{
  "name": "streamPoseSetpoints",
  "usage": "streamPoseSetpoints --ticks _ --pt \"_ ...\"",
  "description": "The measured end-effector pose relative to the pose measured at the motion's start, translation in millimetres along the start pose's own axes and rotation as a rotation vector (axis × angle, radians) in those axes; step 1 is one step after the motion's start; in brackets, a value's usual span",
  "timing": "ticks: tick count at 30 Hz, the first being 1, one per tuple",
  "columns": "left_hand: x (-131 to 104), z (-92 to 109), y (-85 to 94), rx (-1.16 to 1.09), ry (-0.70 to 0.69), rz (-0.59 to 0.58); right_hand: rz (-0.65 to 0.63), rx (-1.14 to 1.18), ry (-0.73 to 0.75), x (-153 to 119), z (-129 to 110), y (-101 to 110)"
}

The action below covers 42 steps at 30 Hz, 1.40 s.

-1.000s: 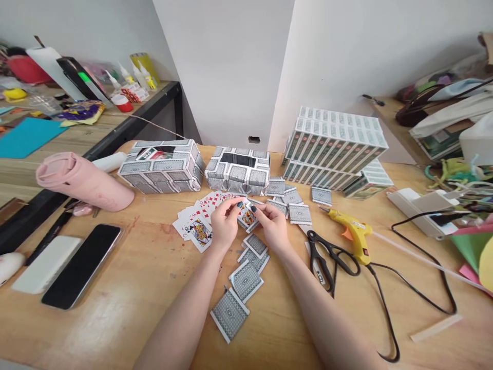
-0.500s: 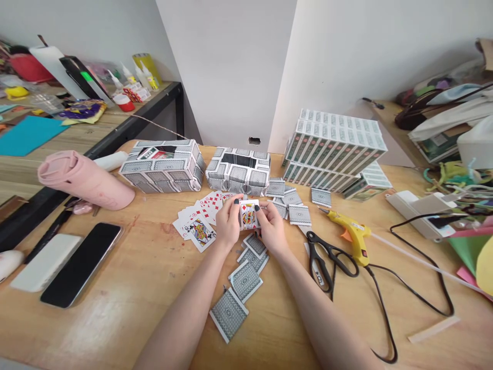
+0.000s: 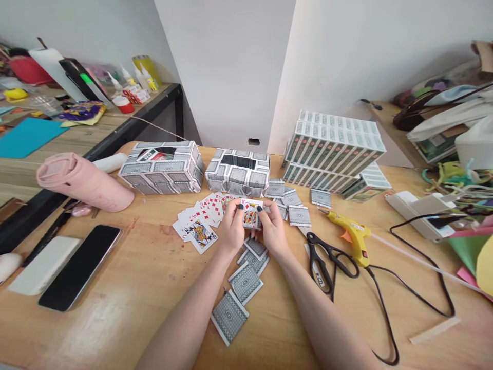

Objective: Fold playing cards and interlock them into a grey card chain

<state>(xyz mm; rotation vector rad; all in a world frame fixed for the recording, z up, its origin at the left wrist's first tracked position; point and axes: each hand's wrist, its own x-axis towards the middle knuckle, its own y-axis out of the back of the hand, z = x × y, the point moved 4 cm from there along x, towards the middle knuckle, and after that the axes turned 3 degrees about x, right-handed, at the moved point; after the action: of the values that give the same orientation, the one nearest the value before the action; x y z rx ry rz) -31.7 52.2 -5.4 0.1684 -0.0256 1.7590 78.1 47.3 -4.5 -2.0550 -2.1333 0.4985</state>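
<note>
Between my two hands is a playing card, a red-diamond face card turned toward me. My left hand pinches its left side, thumb on the face. On the right side, my right hand grips it the same way; the fingers behind it are mostly hidden. Below my hands, folded card pieces lie in an overlapping row, patterned backs up. Left of my left hand, face-up cards are fanned out, a queen of clubs on top. More folded pieces lie beyond my right hand.
Two card-covered boxes stand at the back, beside stacked card packs. Black-handled scissors and a yellow glue gun with its cord lie to the right. A phone and a pink roll are on the left.
My left hand has shifted slightly right and down, its thumb now on the card's upper left edge. The card has moved a little right, still between both hands.
</note>
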Motion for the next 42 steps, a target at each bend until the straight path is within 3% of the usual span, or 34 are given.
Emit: streamPoseSetpoints --ticks 6,12,25,30,35,42 --pt "-4 1 -4.0 -0.021 0.01 0.024 0.034 0.055 -0.044 0 -1 1" --pt "-3 1 -1.4 -0.004 0.001 0.067 -0.007 0.079 -0.08 0 -2 -1" --pt "-1 3 -2.8 -0.122 0.045 0.028 -0.028 0.176 -0.088 0 -5 -3" --pt "1 0 0.8 -0.155 0.04 0.083 -0.071 0.209 -0.106 -1 -5 -5" --pt "3 -5 -1.1 -0.23 0.132 0.087 -0.095 0.234 -0.114 -1 -6 -6" --pt "-1 5 -4.0 -0.369 0.235 0.001 -0.138 0.319 -0.173 0 1 -10"
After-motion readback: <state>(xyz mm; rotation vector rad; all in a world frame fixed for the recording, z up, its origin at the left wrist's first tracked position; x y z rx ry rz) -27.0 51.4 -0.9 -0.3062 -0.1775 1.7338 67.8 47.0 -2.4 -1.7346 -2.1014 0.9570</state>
